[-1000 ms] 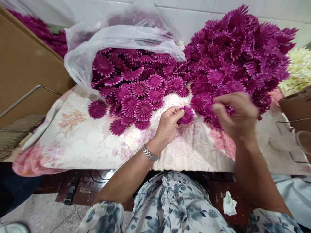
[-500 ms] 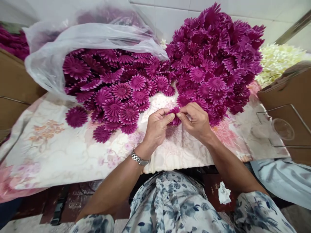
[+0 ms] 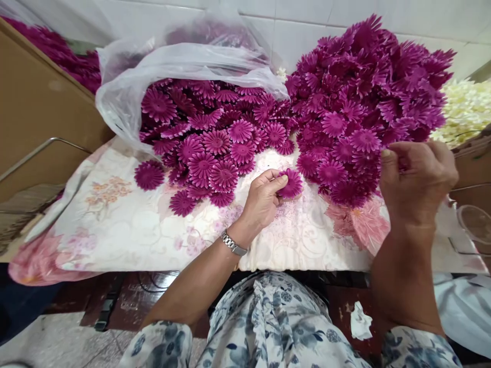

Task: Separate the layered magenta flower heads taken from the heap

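Observation:
My left hand (image 3: 264,199), with a metal watch at its wrist, pinches a purple artificial flower head (image 3: 292,184) between thumb and fingers, its round face turned up. Off to the right, my right hand (image 3: 418,179) is raised in front of the tall heap of purple flower heads (image 3: 368,97). Its fingers are curled and its thumb presses against them; whatever they may hold is hidden. Left of the heap, many more flower heads (image 3: 209,151) spill from a clear plastic bag (image 3: 123,107) onto the floral tablecloth (image 3: 153,235).
Cardboard boxes (image 3: 34,107) with bent wire flank the table on the left and right. Cream-coloured petals (image 3: 466,110) lie behind at the right. A clear round plastic piece (image 3: 475,223) is near the right edge. Crumpled white paper (image 3: 360,321) lies below the table edge.
My right hand has left the flower head and swung far to the right and up. My left hand still holds the flower head. The view has shifted, so the scene sits further right.

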Motion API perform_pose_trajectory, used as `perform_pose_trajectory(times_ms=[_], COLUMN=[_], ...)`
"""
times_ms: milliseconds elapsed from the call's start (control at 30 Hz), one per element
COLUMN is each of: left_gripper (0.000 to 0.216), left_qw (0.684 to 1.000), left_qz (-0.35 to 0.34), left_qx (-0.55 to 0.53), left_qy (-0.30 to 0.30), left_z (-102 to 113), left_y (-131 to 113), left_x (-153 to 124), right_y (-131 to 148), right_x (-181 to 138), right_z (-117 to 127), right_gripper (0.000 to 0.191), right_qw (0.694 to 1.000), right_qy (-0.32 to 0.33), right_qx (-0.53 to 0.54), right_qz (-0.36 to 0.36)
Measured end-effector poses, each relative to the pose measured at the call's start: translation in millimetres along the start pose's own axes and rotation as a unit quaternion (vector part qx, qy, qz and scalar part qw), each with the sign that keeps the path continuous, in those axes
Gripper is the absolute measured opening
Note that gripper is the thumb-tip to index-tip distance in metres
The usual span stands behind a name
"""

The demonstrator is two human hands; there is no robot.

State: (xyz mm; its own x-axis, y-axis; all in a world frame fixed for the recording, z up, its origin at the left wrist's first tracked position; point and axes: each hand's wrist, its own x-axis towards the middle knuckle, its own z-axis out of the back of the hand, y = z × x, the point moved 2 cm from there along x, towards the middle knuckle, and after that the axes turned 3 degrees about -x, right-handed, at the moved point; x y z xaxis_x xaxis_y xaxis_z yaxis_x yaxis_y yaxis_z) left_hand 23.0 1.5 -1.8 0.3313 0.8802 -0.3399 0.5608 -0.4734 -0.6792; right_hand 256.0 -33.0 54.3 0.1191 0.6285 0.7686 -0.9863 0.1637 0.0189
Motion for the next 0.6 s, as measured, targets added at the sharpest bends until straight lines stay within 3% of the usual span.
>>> perform_pose_trajectory(times_ms=[33,133,233,367,600], left_gripper=[0.017,0.017,0.02,0.024,0.017], left_qw=[1.0,1.0,1.0,0.999,1.0], left_qz=[0.0,-0.003,0.009,0.015,-0.012], left_qx=[0.003,0.001,-0.004,0.006,0.018], left_qy=[0.0,0.007,0.021,0.039,0.013], left_z=[0.5,1.5,1.4,0.2,0.2], left_y=[0.9,4.0,6.1,7.0,7.8], left_x=[0.3,0.9,0.3,-0.8,0.8], right_y=[17.2,72.2,100.5,99.6,98.2], right_x=[-3.7,-17.8,-30.5,-38.6,-38.8], right_z=[0.9,-7.5,-21.5,-30.7,-22.5], right_gripper=[0.017,0.012,0.015,0.016,0.015], right_qw=[0.998,0.952,0.924,0.922,0.923], right_qy=[-0.01,0.111,0.155,0.143,0.126], right_qx=[0.055,0.259,0.32,0.339,0.345], right_qz=[0.026,0.121,0.14,0.121,0.118])
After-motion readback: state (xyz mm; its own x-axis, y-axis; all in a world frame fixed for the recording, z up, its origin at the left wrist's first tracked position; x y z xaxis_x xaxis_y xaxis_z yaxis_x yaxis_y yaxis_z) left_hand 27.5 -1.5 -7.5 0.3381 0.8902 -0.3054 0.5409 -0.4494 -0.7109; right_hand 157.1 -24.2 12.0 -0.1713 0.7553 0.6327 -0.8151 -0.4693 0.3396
